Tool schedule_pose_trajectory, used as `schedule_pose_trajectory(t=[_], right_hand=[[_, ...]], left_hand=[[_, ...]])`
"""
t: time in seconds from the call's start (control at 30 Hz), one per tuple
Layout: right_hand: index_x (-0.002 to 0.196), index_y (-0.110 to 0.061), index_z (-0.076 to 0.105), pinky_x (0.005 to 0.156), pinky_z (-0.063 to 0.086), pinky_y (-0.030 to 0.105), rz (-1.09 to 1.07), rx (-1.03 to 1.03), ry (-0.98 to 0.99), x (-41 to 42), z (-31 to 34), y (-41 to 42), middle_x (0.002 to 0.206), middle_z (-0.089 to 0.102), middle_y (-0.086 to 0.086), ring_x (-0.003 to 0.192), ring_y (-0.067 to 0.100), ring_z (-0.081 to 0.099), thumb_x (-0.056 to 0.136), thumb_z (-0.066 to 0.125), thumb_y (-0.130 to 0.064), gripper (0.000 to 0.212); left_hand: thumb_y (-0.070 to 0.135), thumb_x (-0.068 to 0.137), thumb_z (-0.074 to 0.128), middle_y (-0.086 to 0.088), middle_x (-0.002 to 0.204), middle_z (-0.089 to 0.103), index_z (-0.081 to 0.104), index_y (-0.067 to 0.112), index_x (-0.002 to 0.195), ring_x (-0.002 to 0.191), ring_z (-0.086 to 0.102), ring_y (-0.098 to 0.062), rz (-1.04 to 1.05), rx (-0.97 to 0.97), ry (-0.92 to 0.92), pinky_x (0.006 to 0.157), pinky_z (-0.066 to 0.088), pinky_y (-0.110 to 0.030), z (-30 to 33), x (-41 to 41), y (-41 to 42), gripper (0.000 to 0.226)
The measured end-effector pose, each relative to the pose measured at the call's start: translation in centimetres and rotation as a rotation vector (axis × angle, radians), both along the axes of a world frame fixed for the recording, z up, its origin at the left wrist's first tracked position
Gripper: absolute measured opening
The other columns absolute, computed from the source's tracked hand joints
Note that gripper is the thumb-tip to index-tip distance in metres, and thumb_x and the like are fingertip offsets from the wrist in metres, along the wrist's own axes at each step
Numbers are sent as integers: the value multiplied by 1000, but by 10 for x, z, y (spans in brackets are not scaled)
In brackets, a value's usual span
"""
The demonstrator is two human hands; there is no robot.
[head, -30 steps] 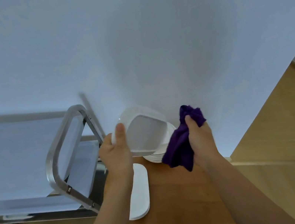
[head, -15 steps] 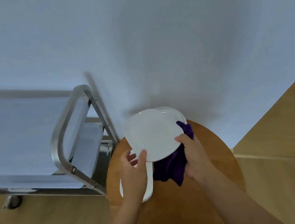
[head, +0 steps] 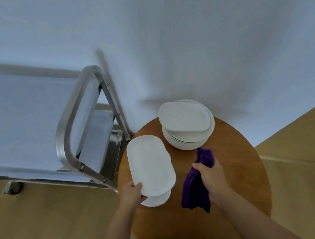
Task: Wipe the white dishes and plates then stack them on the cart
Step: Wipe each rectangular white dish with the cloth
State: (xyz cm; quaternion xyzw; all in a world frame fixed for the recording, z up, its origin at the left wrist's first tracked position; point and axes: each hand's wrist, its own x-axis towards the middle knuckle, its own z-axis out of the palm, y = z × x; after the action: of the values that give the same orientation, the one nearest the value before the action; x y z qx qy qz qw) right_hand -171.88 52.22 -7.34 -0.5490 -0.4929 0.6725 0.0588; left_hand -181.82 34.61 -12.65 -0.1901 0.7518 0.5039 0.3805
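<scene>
Starting at the left of the frame, the metal cart is sitting against the wall, its tubular handle curving toward the middle and pale sheets covering its shelves; one caster is showing at the lower left. Just right of it, the round wooden table is taking up the center-bottom.

Left hand is gripping the near end of an oblong white platter, thumb on top at the rim and fingers tucked underneath. That platter is being held over the left part of the table, just above another white dish that's peeking out below its near end. Can't tell if the two are touching.

Moving right, the stack of white plates is sitting at the far edge of the table near the wall, with a rounded-square dish lying on top of a round, deeper one.

Right hand is clutching a purple cloth, fingers curled round it, one end poking up toward the stack and the rest hanging down over the tabletop, well apart from the platter.
</scene>
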Motion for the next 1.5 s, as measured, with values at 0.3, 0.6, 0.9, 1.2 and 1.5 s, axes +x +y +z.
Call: schedule_pose_trajectory(t=[0.3, 0.6, 0.9, 1.2, 1.5], right_hand=[[120, -20, 50, 71, 51, 38, 32, -42, -95, -17, -30, -3, 95, 64, 11, 81, 26, 63, 85, 64, -9, 39], [121, -19, 51, 63, 49, 34, 15, -102, -104, -26, -42, 2, 87, 62, 8, 74, 22, 61, 85, 64, -7, 41], [118, -26, 50, 74, 54, 38, -10, -45, -46, -37, -35, 29, 96, 64, 9, 85, 26, 64, 85, 65, -9, 41], [100, -35, 50, 73, 53, 34, -24, 61, 38, -57, -20, 67, 96, 62, 4, 85, 21, 62, 86, 63, -10, 32], [112, -25, 50, 83, 53, 43, -72, 45, 91, -66, -7, 94, 100, 62, 9, 90, 27, 62, 85, 62, -7, 34]], left_hand=[[14, 98, 45, -21, 110, 62, 59, 2, 102, 102, 59, -32, -303, -288, 72, 92, 50, -43, -54, -4, -9, 19], [29, 100, 41, 0, 99, 62, 60, 15, 103, 96, 62, -16, -910, -767, 162, 75, 48, -22, -72, -26, -9, 23], [44, 100, 34, -5, 95, 62, 60, 9, 103, 89, 59, -19, -719, -453, 482, 78, 47, -32, -16, -100, 110, 44], [36, 98, 43, -10, 101, 60, 57, 8, 110, 89, 54, -21, -785, -415, 504, 73, 37, -30, -15, -135, 175, 34], [17, 96, 45, -18, 103, 65, 59, 3, 91, 96, 61, -31, -753, -435, 474, 86, 48, -39, -12, -137, 175, 21]])
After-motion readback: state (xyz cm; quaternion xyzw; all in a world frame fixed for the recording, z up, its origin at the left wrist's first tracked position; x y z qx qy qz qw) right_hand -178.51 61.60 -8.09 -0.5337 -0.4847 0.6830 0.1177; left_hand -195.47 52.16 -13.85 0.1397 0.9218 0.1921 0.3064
